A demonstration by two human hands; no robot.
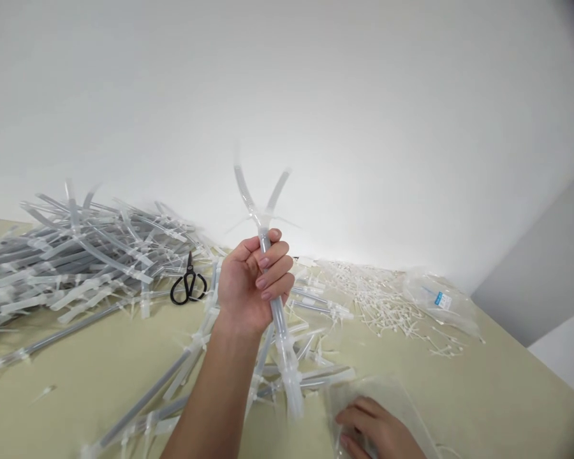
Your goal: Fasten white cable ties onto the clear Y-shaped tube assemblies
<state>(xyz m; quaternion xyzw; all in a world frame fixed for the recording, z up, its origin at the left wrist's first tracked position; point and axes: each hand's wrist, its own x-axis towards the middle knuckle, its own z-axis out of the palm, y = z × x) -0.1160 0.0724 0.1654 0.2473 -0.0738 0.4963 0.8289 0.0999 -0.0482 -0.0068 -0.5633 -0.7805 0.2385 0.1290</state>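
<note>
My left hand (256, 274) is wrapped round a Y-shaped plastic tube (278, 319), raised over the table. Two thin branches fork upward from its white connector, and a whitish sleeve ends it at the bottom. Thin cable tie tails stick out sideways at the fork; the branches are blurred. At the bottom edge, my right hand (375, 427) has its fingers curled on a clear plastic bag (397, 392). Below the left hand, more tube assemblies (148, 395) lie crossed on the table.
A large heap of similar tubes (100, 255) fills the left side. Black-handled scissors (189, 287) lie beside it. Loose white cable ties (382, 299) spread at the right, near a clear bag with a blue label (437, 296). The pale yellow table (502, 389) meets a white wall.
</note>
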